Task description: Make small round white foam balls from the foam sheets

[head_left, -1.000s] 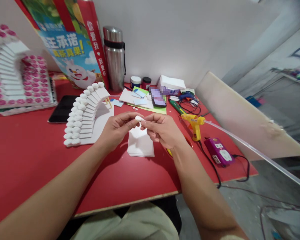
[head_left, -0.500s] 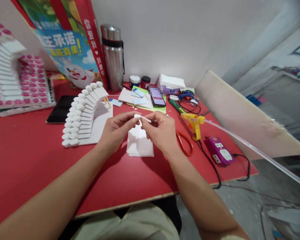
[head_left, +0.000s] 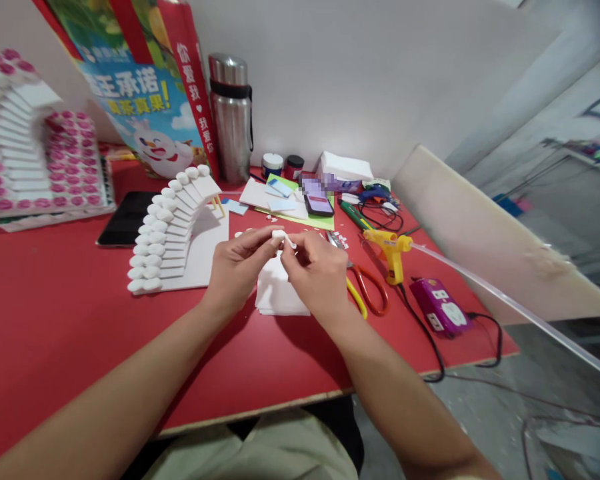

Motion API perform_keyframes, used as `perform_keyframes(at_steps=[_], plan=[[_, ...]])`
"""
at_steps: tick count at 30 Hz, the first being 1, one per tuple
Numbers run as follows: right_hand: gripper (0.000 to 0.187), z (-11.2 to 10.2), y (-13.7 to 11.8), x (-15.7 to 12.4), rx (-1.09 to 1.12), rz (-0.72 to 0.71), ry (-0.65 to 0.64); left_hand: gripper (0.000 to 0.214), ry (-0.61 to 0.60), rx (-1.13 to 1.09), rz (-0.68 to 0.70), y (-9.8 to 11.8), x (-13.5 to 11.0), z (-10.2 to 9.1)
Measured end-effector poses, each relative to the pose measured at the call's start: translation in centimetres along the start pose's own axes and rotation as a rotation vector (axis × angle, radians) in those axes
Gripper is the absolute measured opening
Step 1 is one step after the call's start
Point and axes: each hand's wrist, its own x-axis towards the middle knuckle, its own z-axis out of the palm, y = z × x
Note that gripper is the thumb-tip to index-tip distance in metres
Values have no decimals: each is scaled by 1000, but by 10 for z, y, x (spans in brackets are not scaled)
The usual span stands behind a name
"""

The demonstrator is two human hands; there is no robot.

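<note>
Between the fingertips of both hands is a small white rolled strip (head_left: 280,235), paper or tissue by its look. My left hand (head_left: 240,261) pinches the rolled end. My right hand (head_left: 317,267) pinches the loose tail on the other side. Beneath the hands lies a stack of white sheets (head_left: 281,293), partly covered by them. To the left stands a white model staircase (head_left: 173,230) on a white board, its outer edge lined with oval white pieces.
Right of my hands lie scissors (head_left: 371,288) with red and yellow handles, a yellow glue gun (head_left: 391,250) and a purple power socket (head_left: 440,307). Farther back are a phone (head_left: 318,200), a steel flask (head_left: 231,120) and a printed bag (head_left: 150,93). A flowered staircase model (head_left: 25,153) stands far left.
The strip's tail in my right fingers looks shorter and more curled. My right hand has turned slightly, and more of the scissors shows. The whole view has shifted a little.
</note>
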Motion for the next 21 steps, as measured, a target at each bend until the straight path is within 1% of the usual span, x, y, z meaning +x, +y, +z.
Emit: perform_keyframes(at_steps=[3, 7, 11, 15, 19, 21], plan=[[18, 2, 1, -1, -110, -99, 14, 20, 39, 91, 87, -1, -3, 2], [19, 3, 1, -1, -149, -127, -1, 18, 72, 192, 197, -3, -6, 4], [19, 1, 0, -1, -90, -100, -29, 22, 92, 268, 280, -8, -7, 4], [18, -3, -2, 1, -9, -76, -63, 24, 63, 312, 345, -10, -6, 2], [18, -6, -2, 2, 48, -69, -73, 24, 37, 302, 375, -9, -4, 2], [18, -8, -1, 3, 74, -82, -82, 23, 38, 288, 365, -9, -3, 1]])
